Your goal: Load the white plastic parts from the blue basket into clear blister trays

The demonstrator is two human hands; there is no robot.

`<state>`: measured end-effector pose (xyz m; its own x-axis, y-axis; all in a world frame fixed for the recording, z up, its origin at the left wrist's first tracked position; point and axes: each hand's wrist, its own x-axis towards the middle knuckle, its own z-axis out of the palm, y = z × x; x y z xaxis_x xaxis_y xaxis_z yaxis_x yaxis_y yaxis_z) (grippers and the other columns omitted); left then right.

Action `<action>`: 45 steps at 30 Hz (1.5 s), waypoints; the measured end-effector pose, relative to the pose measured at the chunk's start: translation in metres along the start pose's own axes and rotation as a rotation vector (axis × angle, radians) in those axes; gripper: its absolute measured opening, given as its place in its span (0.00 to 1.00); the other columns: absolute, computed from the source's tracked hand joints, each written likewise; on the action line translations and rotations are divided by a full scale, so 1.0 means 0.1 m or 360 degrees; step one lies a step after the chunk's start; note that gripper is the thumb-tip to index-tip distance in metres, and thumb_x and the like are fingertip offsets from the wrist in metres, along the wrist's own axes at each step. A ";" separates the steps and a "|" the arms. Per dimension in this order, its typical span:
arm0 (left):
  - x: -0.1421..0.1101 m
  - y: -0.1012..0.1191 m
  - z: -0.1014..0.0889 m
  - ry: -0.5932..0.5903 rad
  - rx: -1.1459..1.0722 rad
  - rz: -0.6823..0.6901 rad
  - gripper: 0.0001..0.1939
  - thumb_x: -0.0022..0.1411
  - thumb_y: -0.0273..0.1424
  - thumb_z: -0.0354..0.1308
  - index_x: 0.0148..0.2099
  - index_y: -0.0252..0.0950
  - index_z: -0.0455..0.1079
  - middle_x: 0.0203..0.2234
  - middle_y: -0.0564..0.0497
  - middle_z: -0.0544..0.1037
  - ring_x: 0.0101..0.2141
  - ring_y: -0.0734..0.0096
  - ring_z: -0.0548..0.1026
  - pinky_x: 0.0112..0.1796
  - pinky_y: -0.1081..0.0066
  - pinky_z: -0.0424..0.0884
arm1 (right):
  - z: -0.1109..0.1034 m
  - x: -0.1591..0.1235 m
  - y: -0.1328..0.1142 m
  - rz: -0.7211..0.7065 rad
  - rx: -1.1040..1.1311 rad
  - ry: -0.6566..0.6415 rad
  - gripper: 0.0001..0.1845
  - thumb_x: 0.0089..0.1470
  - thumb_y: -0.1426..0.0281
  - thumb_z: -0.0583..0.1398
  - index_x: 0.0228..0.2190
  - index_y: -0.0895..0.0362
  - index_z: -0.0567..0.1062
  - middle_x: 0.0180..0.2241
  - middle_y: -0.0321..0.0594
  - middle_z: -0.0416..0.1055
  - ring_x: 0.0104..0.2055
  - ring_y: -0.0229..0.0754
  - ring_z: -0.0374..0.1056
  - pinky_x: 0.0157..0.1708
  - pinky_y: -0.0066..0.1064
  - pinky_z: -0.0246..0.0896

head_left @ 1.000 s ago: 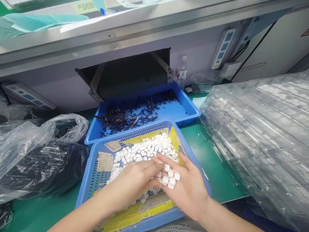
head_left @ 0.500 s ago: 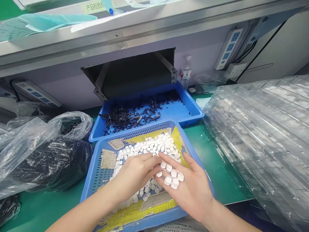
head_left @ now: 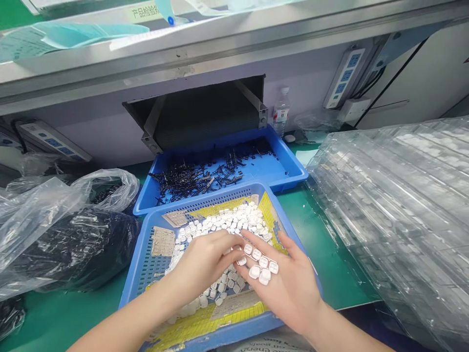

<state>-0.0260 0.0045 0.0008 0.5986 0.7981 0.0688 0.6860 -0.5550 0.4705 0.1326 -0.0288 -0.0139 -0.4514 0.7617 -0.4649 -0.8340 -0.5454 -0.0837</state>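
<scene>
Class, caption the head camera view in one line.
Small white rounded-square pieces rest on an open right hand beside the left hand, above a blue perforated plastic basket of similar pieces.

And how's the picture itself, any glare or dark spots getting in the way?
In the head view, glare streaks the clear plastic trays and glints off the dark bag; the wall opening sits in deep shadow; the heaped white pieces look bright, their fine detail soft.

White pieces [head_left: 264,276] clearly visible on right palm [head_left: 284,283]: six. Power strips [head_left: 344,78]: two, left and right. Bottle [head_left: 281,115], far: one. Blue tray [head_left: 262,168], far: one. Blue basket [head_left: 289,234], near: one.
</scene>
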 end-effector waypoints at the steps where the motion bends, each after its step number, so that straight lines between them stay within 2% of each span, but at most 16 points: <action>1: 0.00 0.01 -0.02 0.0005 -0.0019 0.0004 0.10 0.61 0.33 0.47 0.40 0.38 0.68 0.27 0.52 0.73 0.28 0.73 0.70 0.27 0.75 0.65 | 0.00 0.00 0.00 -0.0014 0.0004 0.0011 0.28 0.50 0.57 0.51 0.44 0.67 0.68 0.45 0.53 0.65 0.45 0.44 0.63 0.48 0.34 0.55; 4: -0.01 0.04 -0.09 0.0020 -0.0182 -0.0051 0.10 0.60 0.33 0.47 0.39 0.39 0.69 0.26 0.53 0.73 0.26 0.75 0.70 0.28 0.75 0.65 | 0.01 0.00 0.00 -0.0071 0.0022 0.0058 0.26 0.50 0.58 0.51 0.42 0.67 0.70 0.45 0.54 0.65 0.45 0.44 0.63 0.48 0.34 0.55; 8: 0.01 0.05 -0.17 -0.0053 -0.0686 -0.0317 0.09 0.58 0.36 0.50 0.33 0.39 0.70 0.27 0.55 0.73 0.29 0.75 0.70 0.32 0.75 0.65 | 0.02 0.02 0.01 -0.0084 -0.0030 0.0171 0.23 0.51 0.61 0.52 0.38 0.67 0.72 0.40 0.53 0.69 0.40 0.44 0.66 0.47 0.36 0.56; 11: 0.04 0.01 -0.18 -0.0092 -0.1088 -0.0530 0.13 0.56 0.40 0.52 0.29 0.36 0.68 0.21 0.56 0.70 0.24 0.78 0.67 0.27 0.78 0.63 | 0.01 0.04 0.02 -0.0054 -0.0102 0.0221 0.20 0.51 0.63 0.52 0.36 0.66 0.73 0.38 0.51 0.70 0.39 0.44 0.67 0.46 0.37 0.57; 14: 0.07 -0.02 -0.16 -0.0120 -0.1404 -0.0686 0.16 0.54 0.43 0.54 0.27 0.34 0.65 0.17 0.58 0.65 0.17 0.83 0.60 0.18 0.81 0.57 | 0.00 0.05 0.03 -0.0059 -0.0174 0.0176 0.17 0.50 0.66 0.53 0.34 0.66 0.74 0.38 0.50 0.70 0.40 0.44 0.66 0.45 0.36 0.57; 18: 0.10 -0.01 -0.11 -0.0234 -0.1749 -0.0885 0.19 0.51 0.46 0.55 0.25 0.33 0.61 0.16 0.58 0.63 0.11 0.87 0.53 0.10 0.83 0.48 | -0.02 0.06 0.07 -0.0096 -0.0563 0.0151 0.09 0.45 0.72 0.59 0.32 0.62 0.73 0.35 0.44 0.70 0.36 0.39 0.65 0.35 0.30 0.60; 20: 0.10 0.00 -0.08 -0.0305 -0.1894 -0.0918 0.19 0.50 0.46 0.56 0.26 0.33 0.61 0.16 0.58 0.63 0.10 0.86 0.54 0.09 0.84 0.48 | -0.03 0.06 0.09 -0.0137 -0.0815 0.0141 0.09 0.44 0.70 0.61 0.31 0.59 0.72 0.32 0.40 0.69 0.32 0.36 0.63 0.29 0.26 0.59; 23: 0.10 0.01 -0.03 -0.0378 -0.2041 -0.0909 0.18 0.51 0.45 0.56 0.28 0.33 0.61 0.16 0.58 0.62 0.11 0.86 0.55 0.08 0.84 0.48 | -0.04 0.07 0.11 -0.0185 -0.1105 0.0100 0.13 0.42 0.65 0.63 0.30 0.58 0.70 0.29 0.36 0.66 0.25 0.32 0.58 0.25 0.24 0.54; 26: 0.10 -0.01 0.00 -0.0388 -0.2127 -0.0899 0.18 0.51 0.44 0.56 0.28 0.33 0.61 0.17 0.57 0.62 0.11 0.86 0.55 0.08 0.85 0.48 | -0.05 0.08 0.12 -0.0169 -0.1225 0.0092 0.15 0.39 0.62 0.64 0.26 0.59 0.68 0.23 0.31 0.63 0.21 0.29 0.56 0.25 0.24 0.52; 29: 0.12 -0.03 -0.02 -0.0339 -0.2215 -0.0877 0.16 0.52 0.41 0.57 0.27 0.33 0.62 0.18 0.57 0.63 0.11 0.87 0.56 0.08 0.85 0.50 | -0.05 0.08 0.12 -0.0138 -0.1158 0.0098 0.16 0.37 0.61 0.65 0.23 0.59 0.67 0.22 0.32 0.63 0.21 0.29 0.56 0.26 0.24 0.52; 35: 0.12 -0.06 -0.10 -0.0182 -0.2393 -0.0772 0.11 0.52 0.37 0.58 0.29 0.33 0.65 0.17 0.57 0.64 0.11 0.87 0.54 0.08 0.86 0.52 | -0.08 0.07 0.07 -0.0162 -0.0525 0.0187 0.06 0.37 0.73 0.60 0.18 0.58 0.66 0.25 0.37 0.67 0.31 0.38 0.64 0.26 0.25 0.57; 38: 0.12 -0.04 -0.09 -0.0132 -0.2361 -0.0752 0.12 0.52 0.38 0.58 0.29 0.33 0.64 0.16 0.57 0.63 0.11 0.87 0.54 0.08 0.86 0.51 | -0.07 0.05 0.04 -0.0069 -0.0347 0.0085 0.03 0.32 0.75 0.56 0.15 0.59 0.63 0.24 0.37 0.66 0.28 0.38 0.64 0.26 0.27 0.59; 40: 0.13 -0.02 -0.06 -0.0081 -0.2234 -0.0801 0.14 0.52 0.40 0.57 0.29 0.34 0.64 0.17 0.58 0.63 0.11 0.87 0.53 0.09 0.86 0.51 | -0.06 0.04 0.04 -0.0050 -0.0484 -0.0024 0.03 0.32 0.74 0.55 0.17 0.58 0.64 0.24 0.36 0.66 0.23 0.34 0.62 0.21 0.24 0.56; 42: 0.14 0.01 -0.02 -0.0004 -0.2050 -0.0851 0.15 0.52 0.43 0.56 0.29 0.34 0.63 0.18 0.58 0.63 0.12 0.86 0.54 0.09 0.85 0.51 | -0.05 0.03 0.06 -0.0060 -0.0780 -0.0067 0.04 0.38 0.71 0.57 0.21 0.58 0.66 0.24 0.34 0.66 0.17 0.29 0.58 0.15 0.21 0.50; 45: 0.12 0.05 0.04 0.0131 -0.1687 -0.0808 0.17 0.53 0.45 0.53 0.29 0.35 0.62 0.18 0.58 0.61 0.14 0.83 0.55 0.11 0.82 0.51 | -0.05 0.05 0.13 -0.0105 -0.1220 -0.0049 0.13 0.44 0.61 0.59 0.27 0.58 0.65 0.22 0.32 0.65 0.14 0.25 0.51 0.13 0.20 0.43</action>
<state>-0.0134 0.0103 0.0002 0.3010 0.9057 -0.2986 0.1280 0.2719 0.9538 0.1211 -0.0334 -0.0222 -0.4264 0.8045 -0.4136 -0.4116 -0.5797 -0.7032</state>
